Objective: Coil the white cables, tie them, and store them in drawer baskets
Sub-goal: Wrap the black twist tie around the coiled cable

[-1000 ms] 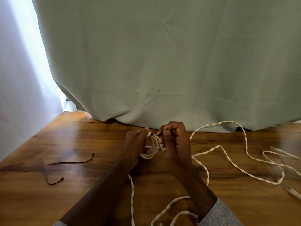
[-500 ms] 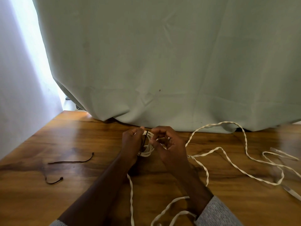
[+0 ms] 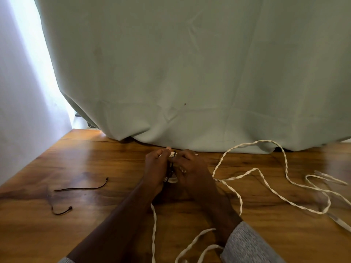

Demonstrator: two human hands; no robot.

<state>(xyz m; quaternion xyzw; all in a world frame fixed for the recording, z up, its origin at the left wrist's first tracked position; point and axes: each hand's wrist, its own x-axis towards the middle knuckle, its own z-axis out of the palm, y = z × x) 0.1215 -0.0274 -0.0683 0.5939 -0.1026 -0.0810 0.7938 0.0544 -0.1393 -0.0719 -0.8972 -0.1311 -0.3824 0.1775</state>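
Both hands meet over the desk (image 3: 95,164), just in front of the curtain (image 3: 190,73). Left hand (image 3: 154,168) and right hand (image 3: 190,168) have fingers curled, clamped on a small white cable coil (image 3: 171,179) held between them; a thin dark tie (image 3: 171,165) runs across the coil between the fingers. The loose cable (image 3: 252,171) trails from the hands rightward across the desk and back toward the body. Two spare dark ties (image 3: 81,187) lie well apart to the left.

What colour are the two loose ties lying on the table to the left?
Dark, near black; the ties show best in the head view on the wooden table.
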